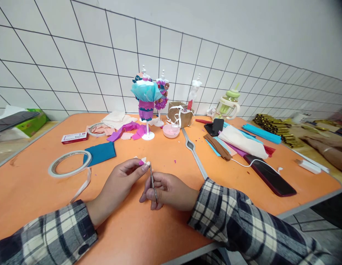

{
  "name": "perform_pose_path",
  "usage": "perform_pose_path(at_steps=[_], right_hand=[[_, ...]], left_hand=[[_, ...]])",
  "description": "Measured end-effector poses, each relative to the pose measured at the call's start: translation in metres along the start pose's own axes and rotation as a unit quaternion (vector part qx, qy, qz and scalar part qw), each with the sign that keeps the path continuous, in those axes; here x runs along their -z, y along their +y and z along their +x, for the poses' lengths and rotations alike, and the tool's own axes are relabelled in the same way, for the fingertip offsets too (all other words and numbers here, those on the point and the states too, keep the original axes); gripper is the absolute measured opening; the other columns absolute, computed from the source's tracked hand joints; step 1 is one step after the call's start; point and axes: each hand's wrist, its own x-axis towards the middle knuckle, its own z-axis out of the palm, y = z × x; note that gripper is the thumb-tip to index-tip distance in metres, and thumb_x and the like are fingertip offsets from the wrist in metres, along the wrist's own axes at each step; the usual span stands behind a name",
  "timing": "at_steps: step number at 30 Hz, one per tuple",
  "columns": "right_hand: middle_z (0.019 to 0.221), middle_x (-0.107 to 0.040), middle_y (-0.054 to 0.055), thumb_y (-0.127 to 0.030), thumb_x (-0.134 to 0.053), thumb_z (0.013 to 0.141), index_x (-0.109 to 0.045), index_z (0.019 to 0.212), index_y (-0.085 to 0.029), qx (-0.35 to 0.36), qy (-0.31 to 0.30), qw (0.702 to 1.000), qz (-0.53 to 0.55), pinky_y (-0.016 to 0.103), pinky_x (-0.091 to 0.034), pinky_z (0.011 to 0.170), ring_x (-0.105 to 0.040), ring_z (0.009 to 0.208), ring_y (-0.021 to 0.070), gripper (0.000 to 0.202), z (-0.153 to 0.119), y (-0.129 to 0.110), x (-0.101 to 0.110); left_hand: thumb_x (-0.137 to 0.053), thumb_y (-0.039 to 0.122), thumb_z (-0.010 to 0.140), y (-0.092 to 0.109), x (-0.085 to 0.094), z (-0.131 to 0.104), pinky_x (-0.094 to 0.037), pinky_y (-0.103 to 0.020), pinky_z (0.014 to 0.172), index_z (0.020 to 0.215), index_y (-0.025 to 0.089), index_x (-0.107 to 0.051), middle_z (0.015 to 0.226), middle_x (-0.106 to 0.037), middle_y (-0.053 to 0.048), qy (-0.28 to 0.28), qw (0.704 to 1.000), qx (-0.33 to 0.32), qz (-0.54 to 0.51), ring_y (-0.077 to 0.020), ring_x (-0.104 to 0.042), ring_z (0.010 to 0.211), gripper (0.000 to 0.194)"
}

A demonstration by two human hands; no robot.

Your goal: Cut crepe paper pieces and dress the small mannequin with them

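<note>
Between the thumb and fingers of my left hand (123,182) is a small piece of white and magenta crepe paper (143,162). My right hand (168,189) is closed round the handles of small metal scissors (152,178), whose blades point up and touch the paper's right side. Whether the blades are apart I cannot tell. Beyond my hands, a mini dress form (146,105) stands upright, dressed in turquoise and purple paper. Behind it is a second dress form (162,92) covered in paper flowers. A pink bowl (171,131) sits to their right.
On the orange table (127,228), a tape roll (53,171) and a blue paper square (100,154) lie left. A phone (273,176) with a white cable, folded crepe paper (242,141) and a green-lidded bottle (228,105) are right. Another person's arm (329,151) shows at far right.
</note>
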Motion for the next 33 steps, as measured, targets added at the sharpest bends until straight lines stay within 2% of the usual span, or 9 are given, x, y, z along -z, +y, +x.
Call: perform_pose_path(at_steps=[10,13,16,18,20,23,26,31,33], right_hand=[[0.074,-0.059,-0.002,-0.043,-0.069,0.076,-0.052,0.085,-0.018,0.018,0.041,0.998,-0.048,0.022,-0.046,0.053,-0.054,0.053,0.0078,0.032,0.002,0.005,0.003],[0.071,-0.059,-0.003,-0.043,-0.067,0.079,-0.053,0.087,-0.019,0.034,0.080,0.992,-0.094,0.021,-0.043,0.050,-0.053,0.053,0.0084,0.029,0.004,0.008,0.003],[0.067,-0.061,-0.004,-0.039,-0.069,0.077,-0.055,0.093,-0.020,0.054,0.136,0.978,-0.148,0.021,-0.042,0.055,-0.058,0.060,0.0104,0.029,0.007,0.009,0.011],[0.066,-0.062,-0.003,-0.037,-0.070,0.077,-0.058,0.090,-0.019,0.063,0.187,0.957,-0.214,0.022,-0.041,0.057,-0.059,0.062,0.0109,0.025,0.007,0.007,0.025],[0.068,-0.064,-0.002,-0.035,-0.071,0.075,-0.064,0.086,-0.019,0.065,0.235,0.921,-0.303,0.023,-0.040,0.059,-0.058,0.063,0.0116,0.021,0.006,0.002,0.045],[0.081,-0.069,0.002,-0.029,-0.069,0.077,-0.071,0.098,-0.021,0.059,0.296,0.854,-0.423,0.025,-0.040,0.064,-0.060,0.072,0.0141,0.023,0.002,-0.008,0.076],[0.084,-0.069,0.004,-0.031,-0.068,0.078,-0.074,0.100,-0.023,0.032,0.305,0.793,-0.526,0.027,-0.037,0.066,-0.059,0.076,0.0168,0.024,-0.004,-0.016,0.094],[0.081,-0.065,0.005,-0.036,-0.067,0.078,-0.075,0.101,-0.027,-0.022,0.268,0.770,-0.579,0.028,-0.035,0.063,-0.057,0.074,0.0185,0.027,-0.004,-0.010,0.097],[0.083,-0.064,0.005,-0.037,-0.069,0.076,-0.075,0.104,-0.027,-0.027,0.266,0.776,-0.572,0.028,-0.035,0.063,-0.057,0.074,0.0186,0.030,-0.002,-0.006,0.096]], left_hand=[[-0.074,0.041,0.073,0.004,0.000,0.000,-0.046,-0.029,0.073,0.073,0.021,-0.069,0.075,-0.067,-0.001,0.010,0.999,-0.018,0.031,-0.0184,-0.058,0.076,0.020],[-0.073,0.043,0.073,0.003,0.001,0.000,-0.046,-0.030,0.077,0.077,0.021,-0.070,0.079,-0.068,-0.002,0.036,0.999,-0.014,0.025,-0.0195,-0.060,0.080,0.023],[-0.074,0.044,0.072,-0.001,0.002,0.000,-0.046,-0.031,0.080,0.081,0.020,-0.070,0.082,-0.069,-0.003,0.035,0.999,0.003,0.008,-0.0205,-0.061,0.083,0.026],[-0.075,0.044,0.072,-0.002,0.003,0.000,-0.047,-0.031,0.081,0.082,0.020,-0.071,0.086,-0.071,-0.004,0.027,0.999,0.016,-0.005,-0.0210,-0.062,0.085,0.026],[-0.075,0.044,0.072,-0.002,0.004,0.000,-0.047,-0.031,0.082,0.082,0.021,-0.071,0.089,-0.072,-0.004,0.023,0.999,0.026,-0.006,-0.0213,-0.062,0.087,0.025],[-0.075,0.046,0.072,-0.001,0.004,0.000,-0.047,-0.031,0.081,0.079,0.021,-0.072,0.087,-0.073,-0.004,0.017,0.999,0.039,0.018,-0.0222,-0.063,0.086,0.025],[-0.074,0.047,0.071,0.001,0.003,0.000,-0.047,-0.031,0.079,0.078,0.021,-0.073,0.085,-0.072,-0.004,0.001,0.998,0.049,0.033,-0.0227,-0.063,0.085,0.027],[-0.072,0.046,0.074,0.003,0.003,-0.001,-0.045,-0.032,0.083,0.080,0.020,-0.074,0.089,-0.073,-0.005,-0.032,0.997,0.058,0.045,-0.0234,-0.062,0.089,0.027],[-0.072,0.045,0.074,0.002,0.003,-0.001,-0.044,-0.032,0.084,0.081,0.020,-0.074,0.091,-0.072,-0.005,-0.038,0.997,0.059,0.035,-0.0231,-0.062,0.091,0.026]])
